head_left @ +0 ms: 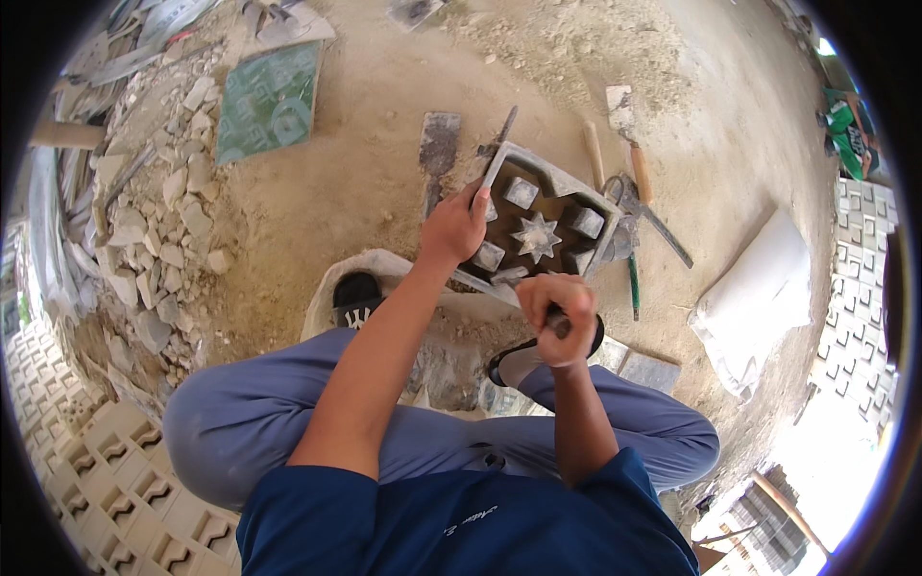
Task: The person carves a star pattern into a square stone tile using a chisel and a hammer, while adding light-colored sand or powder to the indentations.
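A square grey carved block (559,176) sits tilted between my feet, with a star and several smaller raised blocks standing in its recessed face. My left hand (455,227) is wrapped round its left edge, thumb on the rim. At its near edge, my right hand (560,312) is closed in a fist round the dark handle (557,321) of a tool. The tool's working end is mostly hidden by my fingers, so its kind does not show. A pale broken slab (384,262) lies under and beside the block.
Left of the block lies a flat trowel (439,142); to its right are a wooden-handled tool (641,173), metal tools (663,230) and a white sack (759,293). Stone rubble (178,211) and a green sheet (271,104) are at the left. Pale blocks (125,470) stand lower left.
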### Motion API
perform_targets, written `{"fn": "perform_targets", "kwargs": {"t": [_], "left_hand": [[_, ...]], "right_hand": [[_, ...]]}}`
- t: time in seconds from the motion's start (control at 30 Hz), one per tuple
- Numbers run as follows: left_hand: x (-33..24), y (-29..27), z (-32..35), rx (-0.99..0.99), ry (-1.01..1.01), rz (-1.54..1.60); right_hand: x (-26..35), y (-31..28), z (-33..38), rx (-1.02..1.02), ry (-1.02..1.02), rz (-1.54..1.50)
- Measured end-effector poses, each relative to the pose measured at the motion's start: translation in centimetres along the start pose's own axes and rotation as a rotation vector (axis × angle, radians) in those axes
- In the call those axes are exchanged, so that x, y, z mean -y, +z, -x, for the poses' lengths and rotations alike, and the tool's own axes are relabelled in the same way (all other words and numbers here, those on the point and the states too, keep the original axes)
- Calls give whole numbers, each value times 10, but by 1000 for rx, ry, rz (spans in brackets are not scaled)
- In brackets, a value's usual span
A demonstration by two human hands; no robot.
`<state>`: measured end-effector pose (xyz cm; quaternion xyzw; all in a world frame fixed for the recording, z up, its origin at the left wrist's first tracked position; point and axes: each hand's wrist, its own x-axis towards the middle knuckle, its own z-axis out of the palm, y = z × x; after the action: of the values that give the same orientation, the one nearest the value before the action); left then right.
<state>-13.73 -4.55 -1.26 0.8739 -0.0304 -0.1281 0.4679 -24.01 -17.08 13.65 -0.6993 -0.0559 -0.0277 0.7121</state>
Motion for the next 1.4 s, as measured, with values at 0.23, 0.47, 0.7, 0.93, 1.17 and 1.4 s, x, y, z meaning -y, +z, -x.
{"fn": "perform_targets", "kwargs": {"t": [0.23,0.47,0.7,0.93,1.17,1.4], "left_hand": [[-5,3,8,17,21,17],[-2,3,7,15,9,23],[-6,3,6,1,45,33],[-5,2,8,12,6,32],[-8,2,6,-1,-7,18],[1,4,10,2,14,11]], "right_hand": [[-19,-2,-3,-146,85,-72],[-15,5,-14,-180,38,-82],[-9,6,-4,-140,-10,-51],[5,5,-1,-230,-3,-219],[3,-2,13,-158,-109,-286],[16,0,10,-176,-177,-364]]}}
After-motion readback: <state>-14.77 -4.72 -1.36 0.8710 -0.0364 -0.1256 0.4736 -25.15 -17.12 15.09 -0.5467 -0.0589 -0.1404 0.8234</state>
